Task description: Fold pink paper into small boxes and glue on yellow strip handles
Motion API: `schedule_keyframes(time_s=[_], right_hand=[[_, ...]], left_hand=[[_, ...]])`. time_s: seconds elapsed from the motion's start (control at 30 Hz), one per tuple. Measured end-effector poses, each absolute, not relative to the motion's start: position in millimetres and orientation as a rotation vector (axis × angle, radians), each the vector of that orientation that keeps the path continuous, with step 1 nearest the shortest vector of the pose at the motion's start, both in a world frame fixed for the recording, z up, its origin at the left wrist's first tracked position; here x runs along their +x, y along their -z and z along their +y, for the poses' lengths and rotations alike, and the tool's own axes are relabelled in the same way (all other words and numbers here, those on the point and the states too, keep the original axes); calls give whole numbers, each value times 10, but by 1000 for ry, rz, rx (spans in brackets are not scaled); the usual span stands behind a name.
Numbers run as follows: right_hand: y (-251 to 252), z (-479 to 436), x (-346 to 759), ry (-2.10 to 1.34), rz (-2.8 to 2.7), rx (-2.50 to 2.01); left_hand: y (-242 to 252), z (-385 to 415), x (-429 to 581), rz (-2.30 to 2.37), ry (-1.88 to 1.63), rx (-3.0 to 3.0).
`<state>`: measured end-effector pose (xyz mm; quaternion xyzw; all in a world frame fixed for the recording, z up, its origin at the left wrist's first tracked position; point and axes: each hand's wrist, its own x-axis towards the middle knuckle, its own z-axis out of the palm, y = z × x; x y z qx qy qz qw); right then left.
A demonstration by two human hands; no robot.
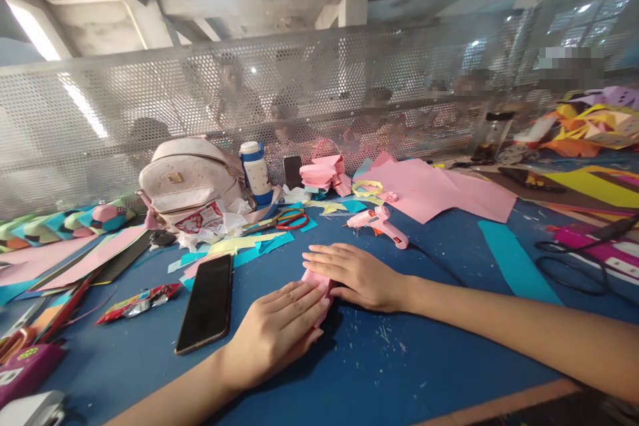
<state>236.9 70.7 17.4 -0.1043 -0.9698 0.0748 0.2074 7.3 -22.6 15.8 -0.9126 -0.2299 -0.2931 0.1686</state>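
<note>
A small piece of folded pink paper (313, 277) lies on the blue table between my two hands, mostly hidden under the fingers. My left hand (279, 326) holds its near side, fingers over the top and the thumb low on the right. From the right, my right hand (364, 277) grips the far end with its fingers laid across the paper. Just beyond my hands rests a pink glue gun (382, 223), its cord trailing right. A black phone (206, 303) lies to the left of my left hand.
Red-handled scissors (292, 219) and paper scraps (244, 246) lie ahead. Behind them stand a pale backpack (187, 173), a white-and-blue bottle (256, 173) and large pink sheets (434, 186). A blue strip (516, 263) and a magenta power strip (589, 246) lie right. Perforated metal screens the back.
</note>
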Motion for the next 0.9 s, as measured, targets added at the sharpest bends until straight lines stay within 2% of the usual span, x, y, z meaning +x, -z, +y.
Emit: schedule_keyframes(time_s=[0.2, 0.7, 0.9], right_hand=[[-188, 681, 2344, -196, -2707, -163], [-166, 741, 2391, -323, -2578, -360], [-137, 746, 2415, -478, -2368, -553]], left_hand=[[-162, -228, 73, -645, 849, -2584], [-146, -214, 67, -661, 935, -2624], [-86, -129, 26, -1103, 1165, -2892]])
